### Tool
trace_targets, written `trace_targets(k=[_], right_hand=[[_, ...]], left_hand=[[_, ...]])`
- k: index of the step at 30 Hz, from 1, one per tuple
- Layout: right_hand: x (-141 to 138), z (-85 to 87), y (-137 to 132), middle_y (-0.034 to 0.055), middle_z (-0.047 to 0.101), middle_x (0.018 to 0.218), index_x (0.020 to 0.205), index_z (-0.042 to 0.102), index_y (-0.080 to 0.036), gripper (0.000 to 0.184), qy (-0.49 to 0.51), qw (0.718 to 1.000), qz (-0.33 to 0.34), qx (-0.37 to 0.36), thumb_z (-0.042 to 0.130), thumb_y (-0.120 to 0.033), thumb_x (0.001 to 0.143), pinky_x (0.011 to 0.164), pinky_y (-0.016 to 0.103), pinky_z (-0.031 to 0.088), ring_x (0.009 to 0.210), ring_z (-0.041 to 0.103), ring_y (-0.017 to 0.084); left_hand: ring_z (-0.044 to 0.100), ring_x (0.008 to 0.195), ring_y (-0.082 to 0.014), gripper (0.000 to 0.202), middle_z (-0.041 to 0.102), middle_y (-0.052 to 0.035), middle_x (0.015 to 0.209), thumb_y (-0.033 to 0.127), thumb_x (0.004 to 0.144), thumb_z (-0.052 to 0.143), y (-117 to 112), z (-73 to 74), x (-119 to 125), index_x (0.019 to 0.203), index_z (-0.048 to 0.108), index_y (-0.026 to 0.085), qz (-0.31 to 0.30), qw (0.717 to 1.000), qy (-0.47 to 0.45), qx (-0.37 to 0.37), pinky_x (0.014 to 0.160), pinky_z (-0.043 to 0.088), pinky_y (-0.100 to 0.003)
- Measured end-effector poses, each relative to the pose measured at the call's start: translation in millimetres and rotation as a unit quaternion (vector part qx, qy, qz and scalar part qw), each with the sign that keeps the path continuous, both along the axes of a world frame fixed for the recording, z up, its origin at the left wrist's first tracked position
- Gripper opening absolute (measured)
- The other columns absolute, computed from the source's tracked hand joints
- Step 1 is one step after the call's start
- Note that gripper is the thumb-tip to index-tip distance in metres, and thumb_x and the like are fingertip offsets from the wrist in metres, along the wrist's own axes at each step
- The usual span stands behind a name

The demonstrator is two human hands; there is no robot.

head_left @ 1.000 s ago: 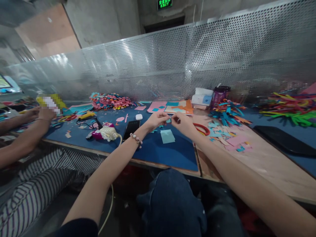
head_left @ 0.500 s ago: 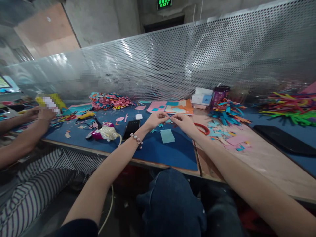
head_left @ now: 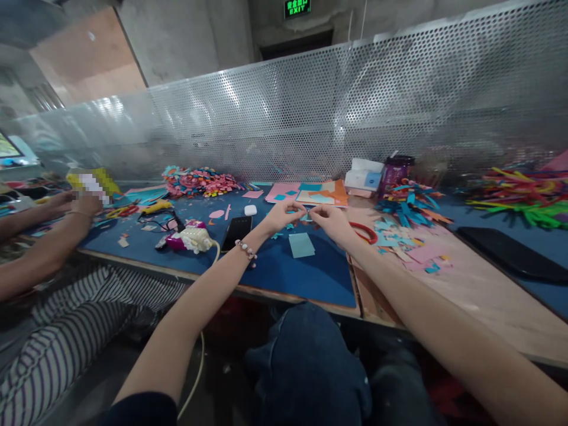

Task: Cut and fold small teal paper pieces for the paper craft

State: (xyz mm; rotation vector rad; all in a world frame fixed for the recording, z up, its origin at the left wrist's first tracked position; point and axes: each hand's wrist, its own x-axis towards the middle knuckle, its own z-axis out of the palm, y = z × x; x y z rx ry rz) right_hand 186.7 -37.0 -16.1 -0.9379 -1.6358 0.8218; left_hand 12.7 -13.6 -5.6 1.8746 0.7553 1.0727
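Observation:
My left hand (head_left: 284, 215) and my right hand (head_left: 329, 220) meet fingertip to fingertip above the blue tabletop (head_left: 275, 278). Both are closed in a pinch, and whatever is between the fingers is too small to make out. Just below them lies a pale teal square sheet (head_left: 302, 245), apart from the hands. Small teal scraps (head_left: 289, 226) are scattered by my left fingers. A red-orange ring-shaped handle (head_left: 366, 233) rests beside my right wrist, partly hidden by it.
Left of my forearm are a black phone (head_left: 238, 232), a white earbud case (head_left: 250, 210) and a power strip (head_left: 191, 238). Behind lie coloured sheets (head_left: 333, 194) and a strip pile (head_left: 199, 180). A co-worker's hands (head_left: 84, 198) are far left; a perforated metal screen (head_left: 275, 118) backs the table.
The view has shifted very slightly. Both hands stay pinched together, with a slightly wider gap between the fingertips.

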Motion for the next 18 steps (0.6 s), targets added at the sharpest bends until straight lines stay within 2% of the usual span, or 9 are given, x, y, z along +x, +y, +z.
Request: trace_targets(k=[4, 10, 15, 18], right_hand=[[-0.5, -0.6, 1.5, 0.0006, 0.059, 0.066, 0.076, 0.058, -0.016, 0.019, 0.002, 1.0, -0.018, 0.017, 0.058, -0.034, 0.072, 0.052, 0.023, 0.046, 0.058, 0.053, 0.011], [-1.1, -1.2, 2.3, 0.0013, 0.059, 0.068, 0.075, 0.056, -0.016, 0.016, -0.017, 0.999, -0.026, 0.025, 0.056, -0.032, 0.074, 0.052, 0.024, 0.046, 0.058, 0.053, 0.011], [-0.1, -2.0, 3.3, 0.0021, 0.059, 0.069, 0.076, 0.056, -0.016, 0.014, -0.026, 0.999, -0.032, 0.018, 0.055, -0.03, 0.073, 0.053, 0.025, 0.047, 0.06, 0.054, 0.012], [0.5, -2.7, 3.4, 0.0015, 0.059, 0.068, 0.076, 0.056, -0.017, 0.014, -0.033, 0.999, -0.034, 0.021, 0.055, -0.03, 0.073, 0.053, 0.025, 0.047, 0.059, 0.054, 0.012]], left_hand=[[0.063, 0.072, -0.0146, 0.04, 0.061, -0.006, 0.081, 0.031, 0.071, 0.069, 0.2, -0.2, 1.4, 0.102, 0.053, 0.012, 0.0, 1.0, -0.02, -0.001, 0.059, 0.044, -0.024], [0.063, 0.075, -0.0149, 0.038, 0.062, -0.007, 0.083, 0.029, 0.073, 0.067, -0.8, -0.5, 0.1, 0.104, 0.051, 0.012, 0.002, 1.0, -0.005, 0.016, 0.059, 0.042, -0.023], [0.063, 0.075, -0.0147, 0.049, 0.062, -0.0042, 0.079, 0.027, 0.072, 0.068, -0.2, -1.7, -0.7, 0.114, 0.045, 0.014, 0.001, 1.0, -0.009, 0.017, 0.063, 0.043, -0.024], [0.063, 0.075, -0.0142, 0.048, 0.062, -0.0048, 0.081, 0.027, 0.072, 0.068, 2.0, -3.3, -0.2, 0.111, 0.046, 0.014, 0.005, 1.0, -0.006, 0.017, 0.065, 0.044, -0.025]])
